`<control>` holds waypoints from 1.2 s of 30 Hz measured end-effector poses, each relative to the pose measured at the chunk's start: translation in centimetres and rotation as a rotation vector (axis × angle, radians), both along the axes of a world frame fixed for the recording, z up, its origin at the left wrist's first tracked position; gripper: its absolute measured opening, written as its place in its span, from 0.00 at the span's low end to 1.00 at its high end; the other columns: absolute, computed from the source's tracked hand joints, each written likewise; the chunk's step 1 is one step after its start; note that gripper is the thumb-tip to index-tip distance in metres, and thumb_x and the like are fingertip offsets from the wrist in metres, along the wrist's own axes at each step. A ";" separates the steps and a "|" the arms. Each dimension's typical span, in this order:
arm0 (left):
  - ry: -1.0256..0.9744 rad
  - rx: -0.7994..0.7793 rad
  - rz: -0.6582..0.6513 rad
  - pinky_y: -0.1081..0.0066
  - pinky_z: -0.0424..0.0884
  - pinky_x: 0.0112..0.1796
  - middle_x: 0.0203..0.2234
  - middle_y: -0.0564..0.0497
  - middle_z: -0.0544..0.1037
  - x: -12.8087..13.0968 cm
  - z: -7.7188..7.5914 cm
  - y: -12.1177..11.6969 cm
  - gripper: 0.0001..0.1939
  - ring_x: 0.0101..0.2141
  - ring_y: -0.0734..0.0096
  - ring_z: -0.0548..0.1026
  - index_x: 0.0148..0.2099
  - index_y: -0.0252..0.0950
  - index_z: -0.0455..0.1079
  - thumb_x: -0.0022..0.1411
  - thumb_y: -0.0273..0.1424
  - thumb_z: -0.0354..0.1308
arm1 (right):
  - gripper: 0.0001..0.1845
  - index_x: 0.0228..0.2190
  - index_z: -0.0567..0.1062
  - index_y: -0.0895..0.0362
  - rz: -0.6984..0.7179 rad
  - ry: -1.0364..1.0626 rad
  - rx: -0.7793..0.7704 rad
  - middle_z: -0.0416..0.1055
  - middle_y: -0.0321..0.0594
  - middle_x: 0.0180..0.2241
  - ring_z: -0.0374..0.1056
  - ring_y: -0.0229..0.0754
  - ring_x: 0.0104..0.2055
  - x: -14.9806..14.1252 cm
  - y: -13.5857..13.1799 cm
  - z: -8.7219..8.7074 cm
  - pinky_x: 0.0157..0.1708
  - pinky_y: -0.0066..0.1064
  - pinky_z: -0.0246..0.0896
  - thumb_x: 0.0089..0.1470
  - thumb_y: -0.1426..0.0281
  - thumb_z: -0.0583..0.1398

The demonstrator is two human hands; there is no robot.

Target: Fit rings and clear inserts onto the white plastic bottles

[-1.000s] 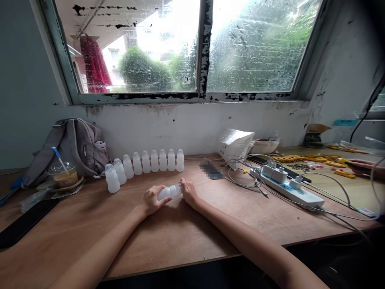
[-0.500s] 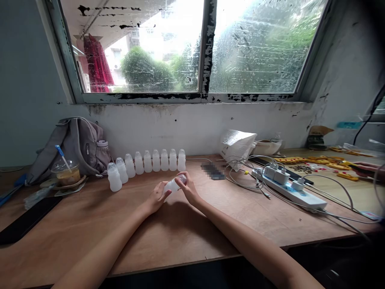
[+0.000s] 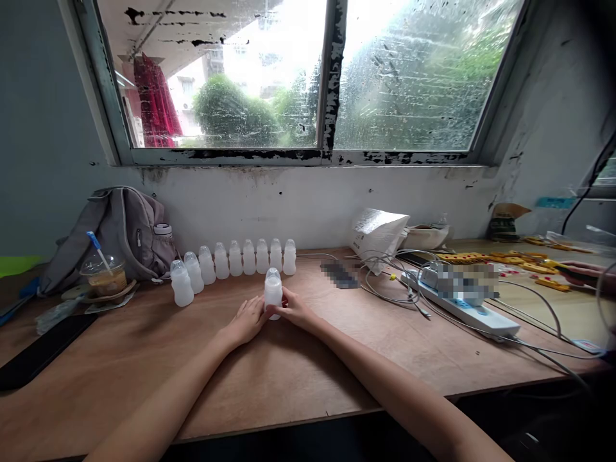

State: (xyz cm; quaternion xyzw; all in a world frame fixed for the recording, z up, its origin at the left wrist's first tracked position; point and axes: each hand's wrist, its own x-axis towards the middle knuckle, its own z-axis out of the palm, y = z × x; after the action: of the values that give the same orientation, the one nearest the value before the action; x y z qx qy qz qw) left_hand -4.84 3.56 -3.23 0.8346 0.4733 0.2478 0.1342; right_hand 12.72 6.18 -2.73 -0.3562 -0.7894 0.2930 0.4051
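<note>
- Held upright between both hands on the bench (image 3: 250,385): a bottle (image 3: 273,289), base apparently down on the wood, probably steadied from two sides because of its tall, narrow shape.
- Right hand (image 3: 296,308): clamped on the bottle's lower right side, thumb across the front, fingers partly hidden behind.
- Left hand (image 3: 249,319): fingers loosely stretched, nearly together, alongside the bottle, thumb near its base; impossible to tell whether gripping or only bracing.
- Off to the right, power strip (image 3: 464,311) amid tangled cables (image 3: 385,295).
- Beyond the hands, nine similar bottles (image 3: 235,260) upright in a curved row, presumably lined up to leave room for handling.
- Further left, cup (image 3: 103,277) on a round mat, perhaps against drips.
- Behind, backpack (image 3: 120,231) leaning near the wall, below the window (image 3: 260,102).
</note>
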 end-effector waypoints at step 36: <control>0.227 -0.063 0.098 0.58 0.43 0.53 0.56 0.43 0.54 0.0 0.1 -0.2 0.30 0.56 0.59 0.50 0.56 0.35 0.54 0.58 0.47 0.34 | 0.28 0.43 0.59 0.63 -0.782 -0.404 -0.064 0.67 0.52 0.39 0.63 0.47 0.43 7.0 11.8 -1.7 0.37 0.29 0.55 0.43 0.61 0.58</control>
State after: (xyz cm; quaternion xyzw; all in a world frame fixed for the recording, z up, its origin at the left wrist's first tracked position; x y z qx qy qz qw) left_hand -4.86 3.34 -3.15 0.8285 0.5334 0.1430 0.0934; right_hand 19.76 17.98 -4.43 -0.6904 -0.6494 0.0663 0.3118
